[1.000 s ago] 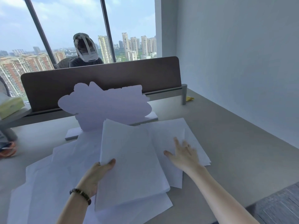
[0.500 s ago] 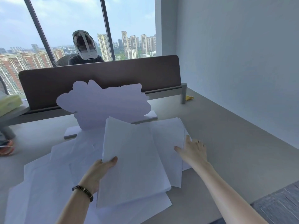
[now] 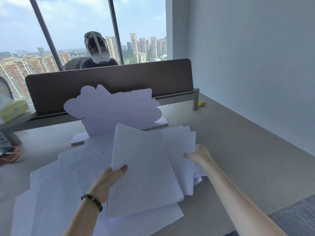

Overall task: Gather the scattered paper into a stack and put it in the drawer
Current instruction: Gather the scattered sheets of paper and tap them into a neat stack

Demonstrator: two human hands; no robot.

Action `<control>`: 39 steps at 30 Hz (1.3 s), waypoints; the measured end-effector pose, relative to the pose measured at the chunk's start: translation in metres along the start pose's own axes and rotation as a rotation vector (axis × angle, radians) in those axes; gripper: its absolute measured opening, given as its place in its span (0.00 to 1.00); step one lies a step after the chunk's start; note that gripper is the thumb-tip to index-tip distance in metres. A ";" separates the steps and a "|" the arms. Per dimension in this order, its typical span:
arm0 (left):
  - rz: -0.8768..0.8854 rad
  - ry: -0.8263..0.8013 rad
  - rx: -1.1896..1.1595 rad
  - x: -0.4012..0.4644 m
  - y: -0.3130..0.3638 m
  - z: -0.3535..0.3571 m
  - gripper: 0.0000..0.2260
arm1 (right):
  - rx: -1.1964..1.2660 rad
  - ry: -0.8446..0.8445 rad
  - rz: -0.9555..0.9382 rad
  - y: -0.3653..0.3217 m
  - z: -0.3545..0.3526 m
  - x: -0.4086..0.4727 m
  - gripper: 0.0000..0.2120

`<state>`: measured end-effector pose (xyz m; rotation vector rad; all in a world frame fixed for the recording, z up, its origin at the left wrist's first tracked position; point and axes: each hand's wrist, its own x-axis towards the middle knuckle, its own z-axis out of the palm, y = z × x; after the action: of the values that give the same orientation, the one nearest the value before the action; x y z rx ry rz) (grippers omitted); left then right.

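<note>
My left hand (image 3: 109,180) grips the left edge of a thick stack of white paper (image 3: 143,171), tilted up off the desk, thumb on top. My right hand (image 3: 198,155) has its fingers slid under a smaller pile of sheets (image 3: 182,142) at the right and lifts their edge; the fingers are mostly hidden by the paper. More loose sheets (image 3: 51,193) lie spread flat over the desk to the left and under the stack. No drawer is in view.
A white cloud-shaped cutout on a base (image 3: 112,111) stands just behind the paper. A brown divider panel (image 3: 109,82) runs along the desk's far edge, with a person wearing a headset (image 3: 97,51) behind it. A wall borders the grey desk (image 3: 247,150) on the right.
My right hand moved from flat on top of the right-hand sheets to their right edge and slid under them, lifting them. The left hand kept hold of the stack.
</note>
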<state>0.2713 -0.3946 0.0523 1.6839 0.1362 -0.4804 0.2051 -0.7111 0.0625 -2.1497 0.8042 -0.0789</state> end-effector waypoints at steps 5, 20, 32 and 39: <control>0.006 -0.003 0.005 -0.001 0.000 0.000 0.15 | -0.035 0.020 -0.001 -0.005 0.006 -0.007 0.23; 0.013 -0.040 -0.013 -0.008 0.004 -0.003 0.14 | 0.188 -0.110 -0.023 -0.004 0.009 -0.008 0.10; 0.037 -0.021 0.002 -0.022 0.005 -0.027 0.13 | 0.426 -0.190 -0.037 -0.018 0.000 -0.020 0.10; -0.004 0.004 0.040 -0.024 -0.004 -0.025 0.17 | 0.554 -0.277 -0.242 -0.072 -0.030 -0.051 0.07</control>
<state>0.2544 -0.3652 0.0604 1.7242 0.1341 -0.4858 0.1920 -0.6694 0.1447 -1.6694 0.3083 -0.1113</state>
